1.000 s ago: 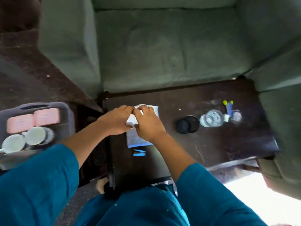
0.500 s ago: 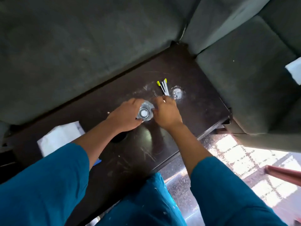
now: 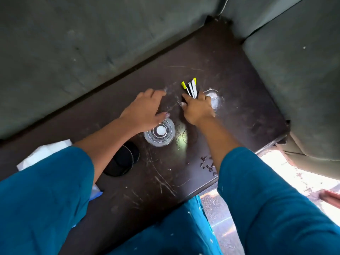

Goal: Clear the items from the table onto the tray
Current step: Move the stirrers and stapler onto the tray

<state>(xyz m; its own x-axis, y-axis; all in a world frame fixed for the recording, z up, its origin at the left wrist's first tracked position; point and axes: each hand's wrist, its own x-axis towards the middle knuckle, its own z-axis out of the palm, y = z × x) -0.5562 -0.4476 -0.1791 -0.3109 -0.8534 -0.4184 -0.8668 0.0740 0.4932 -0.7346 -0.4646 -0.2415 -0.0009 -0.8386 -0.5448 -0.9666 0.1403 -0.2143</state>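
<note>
On the dark wooden table (image 3: pixel 230 74) my right hand (image 3: pixel 197 109) grips a small bundle of pens with yellow-green caps (image 3: pixel 191 87); their tips stick out beyond my fingers. My left hand (image 3: pixel 145 109) hovers with fingers spread and relaxed just beyond a clear drinking glass (image 3: pixel 159 133) that stands upright, holding nothing. A second small clear glass object (image 3: pixel 214 98) sits right of my right hand, partly hidden by it. A black round lid or coaster (image 3: pixel 122 159) lies under my left forearm. White paper (image 3: pixel 42 155) lies at the table's left end. No tray is in view.
Grey-green sofa cushions (image 3: pixel 82 43) border the table at the back and right (image 3: pixel 298 70). Small dark crumbs (image 3: pixel 207 164) lie near the table's front edge. Bright sunlit floor (image 3: pixel 287 173) shows at the lower right.
My left hand has let go of the glass and moved beyond it. My right hand has moved onto the pens and closed around them. The camera swung right since one second ago.
</note>
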